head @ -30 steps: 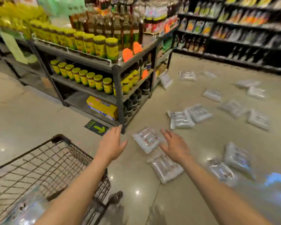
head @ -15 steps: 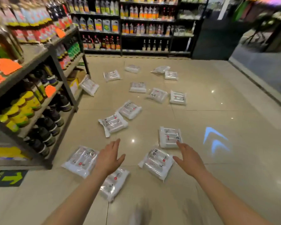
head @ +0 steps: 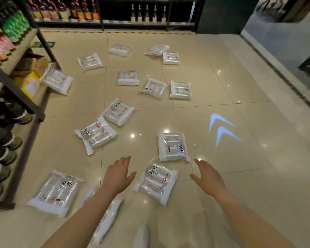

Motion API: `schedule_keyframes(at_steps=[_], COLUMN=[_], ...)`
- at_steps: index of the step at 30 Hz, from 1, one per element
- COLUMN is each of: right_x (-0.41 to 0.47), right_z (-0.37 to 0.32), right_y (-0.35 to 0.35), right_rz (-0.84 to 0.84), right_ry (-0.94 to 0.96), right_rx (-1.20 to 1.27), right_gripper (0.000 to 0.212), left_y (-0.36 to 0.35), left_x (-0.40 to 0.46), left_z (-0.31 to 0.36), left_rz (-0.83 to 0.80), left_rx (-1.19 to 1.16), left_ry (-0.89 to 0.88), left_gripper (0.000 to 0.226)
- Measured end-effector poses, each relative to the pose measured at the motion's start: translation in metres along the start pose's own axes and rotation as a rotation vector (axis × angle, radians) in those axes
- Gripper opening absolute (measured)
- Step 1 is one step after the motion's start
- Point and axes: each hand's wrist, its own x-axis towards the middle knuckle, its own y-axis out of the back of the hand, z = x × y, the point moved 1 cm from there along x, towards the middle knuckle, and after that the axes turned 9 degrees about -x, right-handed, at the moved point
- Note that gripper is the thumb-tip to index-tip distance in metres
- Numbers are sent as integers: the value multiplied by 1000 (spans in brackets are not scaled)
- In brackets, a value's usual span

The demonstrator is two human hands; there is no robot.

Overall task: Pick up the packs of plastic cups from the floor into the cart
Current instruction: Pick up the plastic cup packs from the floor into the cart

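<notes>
Glossy clear plastic packs (head: 157,182) on polished, reflective floor tiles (head: 204,77); dark metal shelving (head: 16,90).

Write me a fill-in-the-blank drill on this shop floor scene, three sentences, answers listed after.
1. Both the left hand and the right hand are ____, holding nothing.
2. The pack of cups between the hands lies on the ____.
3. The blue arrow mark glows on the floor to the ____ of the packs.

Missing words: open; floor; right

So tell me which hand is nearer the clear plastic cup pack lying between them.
Left. The left hand sits right beside the clear plastic cup pack, at its left edge; the right hand is apart, off to its right.
</notes>
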Motion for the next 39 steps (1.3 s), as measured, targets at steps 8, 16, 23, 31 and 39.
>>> schedule_keyframes(at_steps=[8, 16, 23, 31, 39], right_x=[125, 274, 345, 407, 466], right_z=[18, 50, 61, 50, 60], right_y=[20, 8, -39, -210, -427], right_rz=[-125, -313, -426, -507, -558], right_ry=[177, 490, 688, 700, 713], right_rx=[-45, -99, -70, -59, -107], right_gripper=[68, 67, 72, 69, 74], left_y=[-7, -81, -181, -362, -578], left_x=[71, 95, 106, 145, 178], left_z=[-5, 7, 33, 2, -65], left_rz=[43, 239, 292, 291, 247], left_rx=[-26, -258, -446, -607, -768], left_ry=[227, 691, 946, 1079, 1147], left_gripper=[66, 63, 58, 59, 75])
